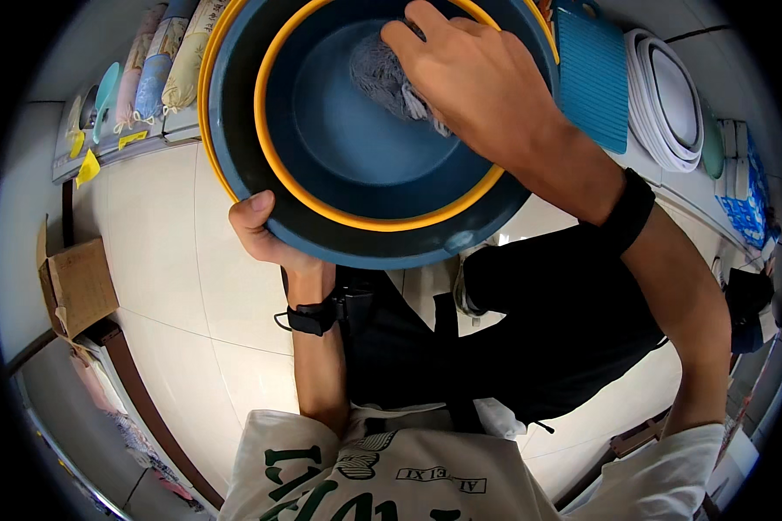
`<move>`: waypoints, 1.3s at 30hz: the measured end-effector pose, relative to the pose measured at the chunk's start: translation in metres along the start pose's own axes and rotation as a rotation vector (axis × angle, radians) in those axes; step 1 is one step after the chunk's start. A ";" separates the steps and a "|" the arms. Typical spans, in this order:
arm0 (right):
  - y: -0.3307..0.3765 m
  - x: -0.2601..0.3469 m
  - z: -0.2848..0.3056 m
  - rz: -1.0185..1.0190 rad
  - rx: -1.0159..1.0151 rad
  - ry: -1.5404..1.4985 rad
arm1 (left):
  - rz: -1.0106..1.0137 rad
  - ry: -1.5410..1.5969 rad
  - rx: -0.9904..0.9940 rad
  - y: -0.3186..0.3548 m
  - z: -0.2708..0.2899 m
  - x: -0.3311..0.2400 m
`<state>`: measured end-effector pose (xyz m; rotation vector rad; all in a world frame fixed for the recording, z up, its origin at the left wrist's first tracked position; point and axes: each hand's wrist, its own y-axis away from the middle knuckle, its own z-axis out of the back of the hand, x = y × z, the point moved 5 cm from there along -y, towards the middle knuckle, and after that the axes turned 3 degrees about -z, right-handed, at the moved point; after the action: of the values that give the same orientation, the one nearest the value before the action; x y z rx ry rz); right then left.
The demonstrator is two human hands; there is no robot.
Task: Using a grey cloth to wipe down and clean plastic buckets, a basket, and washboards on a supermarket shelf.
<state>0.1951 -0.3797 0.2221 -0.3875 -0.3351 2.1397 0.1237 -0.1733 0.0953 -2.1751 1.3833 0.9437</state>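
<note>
Blue basins (356, 130), two nested; two hands (473, 82), one cloth (382, 74).

Blue washboard (593, 74), stacked white basins (666, 100), cardboard box (76, 285), rolled pillows (161, 56)

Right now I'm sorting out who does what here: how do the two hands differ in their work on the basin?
The left hand grips the blue basin's near rim from below, thumb on the edge; the right hand reaches inside, pressing a grey cloth against the inner wall. The left hand is mostly hidden; the right shows its whole back. Both wrists wear black bands.
</note>
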 end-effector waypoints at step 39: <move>0.013 -0.006 -0.035 0.116 0.184 0.288 | -0.029 -0.544 0.248 0.004 -0.043 -0.003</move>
<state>0.2025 -0.3891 0.1857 -0.6107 0.0493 2.1680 0.1332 -0.2006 0.1279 -1.5917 1.1259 1.1707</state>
